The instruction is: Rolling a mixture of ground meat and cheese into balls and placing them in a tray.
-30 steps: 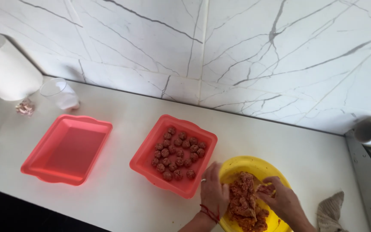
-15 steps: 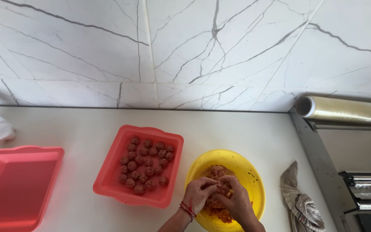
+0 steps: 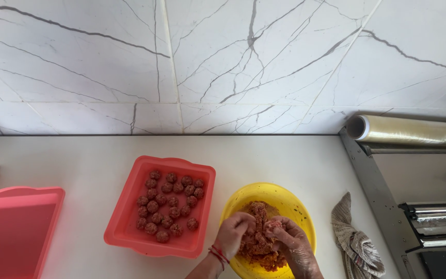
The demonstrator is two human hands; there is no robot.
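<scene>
Shifted rightward and tilted compared with a second ago: paper roll gone from view at the left, cling-film roll [image 3: 414, 131] and its metal dispenser [image 3: 388, 181] now filling the right edge of the table [image 3: 78, 160]. Closer together too, the two hands, a second ago spread apart over the meat, now meeting above the middle of the yellow bowl [image 3: 269, 196]. Left hand [image 3: 236, 232] curled, fingers bent inward around a small lump of the minced meat [image 3: 258, 243]; right hand [image 3: 291, 245] cupped against it from the other side, fingertips pressed on the same lump; seemingly a portion just pulled free and being shaped. Bowl standing near the front edge of the table, just beside the right wall of the red tray [image 3: 130, 217], rims nearly touching. Inside that tray, about twenty meatballs [image 3: 169, 204] packed toward its back and middle, with bare floor left along the front and left sides. Second red tray [image 3: 11, 232] at the front left corner, empty, well apart from the first. Crumpled cloth [image 3: 354, 240] between bowl and dispenser, leaving little room on the right. Open table behind the trays up to the marble wall [image 3: 223, 62], and between the two trays.
</scene>
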